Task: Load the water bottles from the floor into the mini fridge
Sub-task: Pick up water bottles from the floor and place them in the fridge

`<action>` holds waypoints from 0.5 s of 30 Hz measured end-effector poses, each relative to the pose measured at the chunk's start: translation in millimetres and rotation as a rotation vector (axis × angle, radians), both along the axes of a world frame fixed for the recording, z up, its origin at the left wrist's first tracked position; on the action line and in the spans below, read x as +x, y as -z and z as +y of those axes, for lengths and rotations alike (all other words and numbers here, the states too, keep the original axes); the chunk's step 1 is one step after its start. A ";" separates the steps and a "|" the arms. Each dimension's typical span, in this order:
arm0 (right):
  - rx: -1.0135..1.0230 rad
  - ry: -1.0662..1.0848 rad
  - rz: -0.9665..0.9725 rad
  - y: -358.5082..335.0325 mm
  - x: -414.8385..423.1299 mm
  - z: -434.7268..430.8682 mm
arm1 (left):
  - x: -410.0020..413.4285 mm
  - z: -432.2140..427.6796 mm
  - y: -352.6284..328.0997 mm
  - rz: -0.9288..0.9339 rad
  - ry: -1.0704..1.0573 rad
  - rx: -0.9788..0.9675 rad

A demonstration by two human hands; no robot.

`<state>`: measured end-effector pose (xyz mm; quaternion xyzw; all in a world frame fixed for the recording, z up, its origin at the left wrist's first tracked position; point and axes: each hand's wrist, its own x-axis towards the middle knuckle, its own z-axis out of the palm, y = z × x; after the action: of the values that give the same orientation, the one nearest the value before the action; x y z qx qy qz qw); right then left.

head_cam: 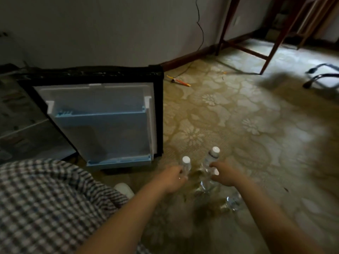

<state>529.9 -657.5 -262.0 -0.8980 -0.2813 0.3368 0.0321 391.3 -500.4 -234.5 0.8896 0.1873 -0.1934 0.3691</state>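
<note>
The mini fridge (27, 116) stands open, its door (102, 123) swung wide so the shelves are easy to reach; the water bottles (207, 180) stand together on the floor (238, 116); the left hand (171, 177) wraps one bottle's neck to lift it; the right hand (224, 174) seems curled round another, though blurred.
</note>
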 end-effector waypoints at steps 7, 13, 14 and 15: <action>-0.015 0.146 -0.023 67.0 5.3 -12.9 | -2.1 -10.0 52.5 0.172 -0.067 -0.184; 0.117 0.283 -0.119 92.1 -2.5 -9.8 | -9.0 -4.3 58.8 0.208 -0.128 -0.219; 0.134 0.302 -0.112 92.3 -4.3 -8.8 | -9.9 -4.3 57.9 0.208 -0.136 -0.224; 0.154 0.327 -0.109 91.8 -5.8 -8.1 | -10.8 -4.4 57.1 0.204 -0.144 -0.223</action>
<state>524.1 -665.6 -353.9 -0.9435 -0.1579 0.2555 0.1400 380.5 -504.8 -291.6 0.8030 0.2643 -0.2756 0.4575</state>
